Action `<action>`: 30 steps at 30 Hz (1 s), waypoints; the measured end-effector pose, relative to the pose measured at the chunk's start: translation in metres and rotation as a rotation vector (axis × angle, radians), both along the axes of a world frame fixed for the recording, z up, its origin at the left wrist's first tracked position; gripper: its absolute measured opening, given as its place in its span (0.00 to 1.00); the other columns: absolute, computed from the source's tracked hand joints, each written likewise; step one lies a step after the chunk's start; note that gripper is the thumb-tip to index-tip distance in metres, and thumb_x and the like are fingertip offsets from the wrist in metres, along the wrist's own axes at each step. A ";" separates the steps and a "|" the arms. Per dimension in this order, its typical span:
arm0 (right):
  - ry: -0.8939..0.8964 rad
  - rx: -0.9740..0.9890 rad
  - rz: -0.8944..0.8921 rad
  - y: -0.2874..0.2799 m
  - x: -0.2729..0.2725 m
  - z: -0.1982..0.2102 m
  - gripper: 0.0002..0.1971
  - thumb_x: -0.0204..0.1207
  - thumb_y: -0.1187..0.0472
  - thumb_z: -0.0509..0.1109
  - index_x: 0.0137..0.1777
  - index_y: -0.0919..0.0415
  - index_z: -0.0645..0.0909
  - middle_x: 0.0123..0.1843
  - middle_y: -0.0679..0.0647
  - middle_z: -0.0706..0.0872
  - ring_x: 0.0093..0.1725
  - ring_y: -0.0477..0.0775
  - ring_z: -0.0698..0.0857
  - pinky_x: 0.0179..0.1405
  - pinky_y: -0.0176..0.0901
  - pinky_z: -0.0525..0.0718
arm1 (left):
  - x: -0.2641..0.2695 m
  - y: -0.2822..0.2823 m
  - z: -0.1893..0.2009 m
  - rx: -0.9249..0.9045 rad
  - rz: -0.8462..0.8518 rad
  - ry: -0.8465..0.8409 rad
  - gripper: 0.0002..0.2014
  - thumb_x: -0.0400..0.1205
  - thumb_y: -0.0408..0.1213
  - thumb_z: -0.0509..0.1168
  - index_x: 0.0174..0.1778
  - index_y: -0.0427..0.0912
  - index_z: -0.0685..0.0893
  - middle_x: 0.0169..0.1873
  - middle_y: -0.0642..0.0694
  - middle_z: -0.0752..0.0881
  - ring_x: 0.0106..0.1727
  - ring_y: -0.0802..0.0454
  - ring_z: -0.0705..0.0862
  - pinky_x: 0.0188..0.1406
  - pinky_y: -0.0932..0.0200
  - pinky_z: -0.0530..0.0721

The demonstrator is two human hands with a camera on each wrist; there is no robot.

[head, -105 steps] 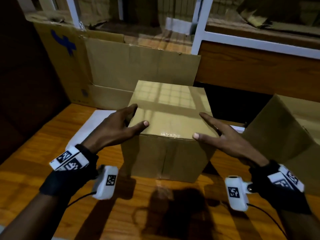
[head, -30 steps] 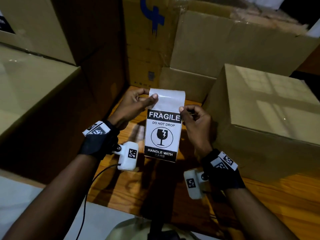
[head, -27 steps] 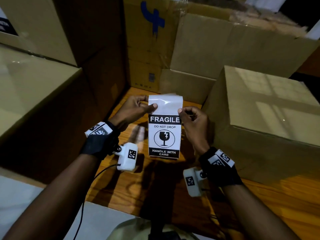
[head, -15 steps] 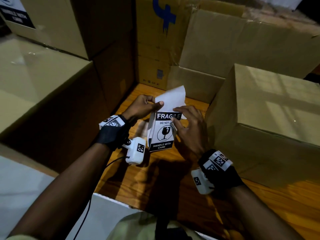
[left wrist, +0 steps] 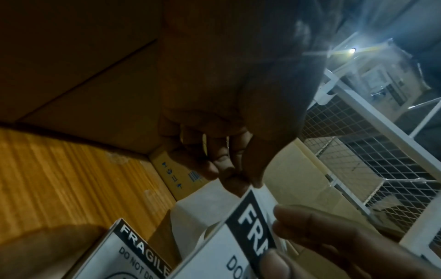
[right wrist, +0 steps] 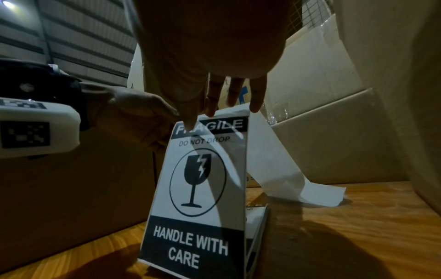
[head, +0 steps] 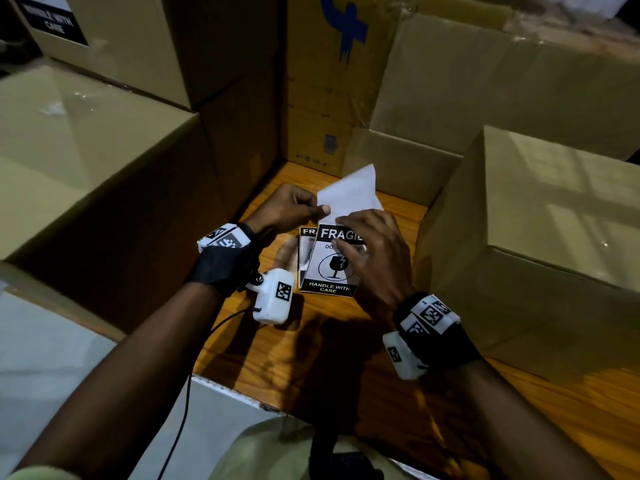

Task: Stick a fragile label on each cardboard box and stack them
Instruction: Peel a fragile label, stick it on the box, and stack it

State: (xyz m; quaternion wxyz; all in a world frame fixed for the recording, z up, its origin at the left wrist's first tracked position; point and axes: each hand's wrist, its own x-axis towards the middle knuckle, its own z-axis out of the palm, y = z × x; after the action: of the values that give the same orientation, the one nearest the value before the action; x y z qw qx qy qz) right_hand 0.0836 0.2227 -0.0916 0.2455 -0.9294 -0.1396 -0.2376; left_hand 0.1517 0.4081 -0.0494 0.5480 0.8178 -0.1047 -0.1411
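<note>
My right hand [head: 346, 227] pinches the top edge of a black-and-white fragile label [head: 329, 271], thumb on the word FRAGILE. My left hand [head: 313, 211] pinches a corner of the white backing paper [head: 353, 192], which is peeled off the label's top. In the right wrist view the label [right wrist: 198, 188] stands upright under my right hand [right wrist: 198, 118], and the backing paper [right wrist: 281, 166] drapes down to the wooden table behind it. More labels [head: 306, 245] lie just under it. A plain cardboard box [head: 554, 202] stands to the right.
Large cardboard boxes [head: 86, 140] wall in the left side; one at the far left [head: 55, 19] carries a fragile label. Flattened cartons [head: 450, 81] lean at the back. The wooden table [head: 311, 358] shows between the boxes. A white wire-mesh rack [left wrist: 381, 160] stands beyond.
Earlier both hands held the label flat by its top corners. Now the white backing is peeled up and away from the top, and the label has dropped lower toward the table.
</note>
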 end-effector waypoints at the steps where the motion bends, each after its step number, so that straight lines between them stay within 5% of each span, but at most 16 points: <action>1: -0.008 -0.015 0.004 0.001 0.000 0.000 0.16 0.76 0.54 0.77 0.63 0.55 0.88 0.60 0.50 0.87 0.63 0.50 0.76 0.50 0.37 0.73 | 0.000 0.000 0.000 -0.007 0.011 0.005 0.16 0.82 0.33 0.71 0.28 0.36 0.79 0.17 0.55 0.78 0.20 0.66 0.72 0.22 0.73 0.70; 8: -0.083 -0.048 0.014 0.002 0.001 0.001 0.13 0.76 0.54 0.76 0.61 0.52 0.89 0.57 0.49 0.87 0.63 0.53 0.77 0.47 0.40 0.75 | -0.005 0.001 0.003 -0.083 0.028 0.061 0.14 0.83 0.37 0.69 0.32 0.36 0.85 0.23 0.50 0.85 0.29 0.59 0.79 0.22 0.75 0.72; 11: -0.086 -0.048 0.008 0.001 0.002 -0.001 0.12 0.76 0.56 0.77 0.60 0.51 0.90 0.57 0.49 0.87 0.63 0.53 0.77 0.47 0.39 0.75 | -0.005 0.001 0.004 -0.066 0.013 0.085 0.14 0.84 0.41 0.68 0.37 0.35 0.88 0.29 0.45 0.86 0.35 0.54 0.82 0.27 0.67 0.73; 22: -0.090 -0.004 0.002 -0.001 0.004 0.003 0.10 0.76 0.58 0.77 0.57 0.52 0.90 0.50 0.50 0.87 0.60 0.53 0.78 0.45 0.43 0.77 | 0.000 -0.006 0.012 -0.147 -0.008 0.163 0.13 0.83 0.37 0.69 0.34 0.34 0.85 0.25 0.48 0.89 0.20 0.65 0.81 0.17 0.73 0.71; 30: -0.089 -0.006 0.046 -0.007 0.011 0.003 0.09 0.75 0.59 0.78 0.55 0.52 0.91 0.51 0.51 0.86 0.60 0.54 0.78 0.42 0.45 0.79 | 0.005 -0.004 0.012 -0.154 -0.069 0.205 0.13 0.84 0.37 0.67 0.36 0.35 0.84 0.29 0.46 0.91 0.21 0.63 0.81 0.17 0.71 0.71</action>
State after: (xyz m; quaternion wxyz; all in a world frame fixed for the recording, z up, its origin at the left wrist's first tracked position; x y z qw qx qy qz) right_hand 0.0941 0.2158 -0.0890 0.2419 -0.9152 -0.1725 -0.2724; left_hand 0.1562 0.4038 -0.0371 0.6118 0.7505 -0.0867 -0.2343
